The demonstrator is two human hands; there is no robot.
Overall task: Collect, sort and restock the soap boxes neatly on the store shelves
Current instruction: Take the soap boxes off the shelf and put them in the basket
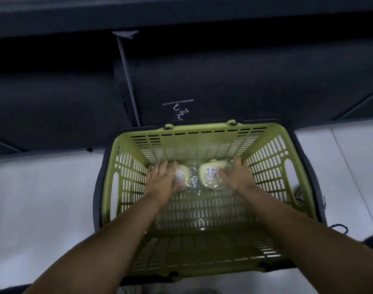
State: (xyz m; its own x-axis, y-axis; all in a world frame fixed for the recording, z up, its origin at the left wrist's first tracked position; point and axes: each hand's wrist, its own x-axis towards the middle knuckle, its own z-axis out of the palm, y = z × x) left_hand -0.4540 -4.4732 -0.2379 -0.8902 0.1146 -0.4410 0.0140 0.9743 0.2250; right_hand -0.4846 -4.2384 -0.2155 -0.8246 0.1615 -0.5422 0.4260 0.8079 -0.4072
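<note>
labels (211,173) blurred, left soap box (183,174) half hidden under left hand (162,177) gripping it, right hand (236,175) gripping right soap box (206,180), both near basket (192,145) far wall

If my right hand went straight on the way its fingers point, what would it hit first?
The right hand grips the right soap pack; beyond it, the fingers would likely first meet the far slotted wall of the green basket, though depth is unclear.

Green slotted plastic basket (200,126) sits on white tiled floor (43,198). Beyond it dark surface (245,92) with white chalk scribble (179,109), 1 thin grey strip (127,81) running diagonally left of that. Black cord loop (339,227) on floor, right of basket.
</note>
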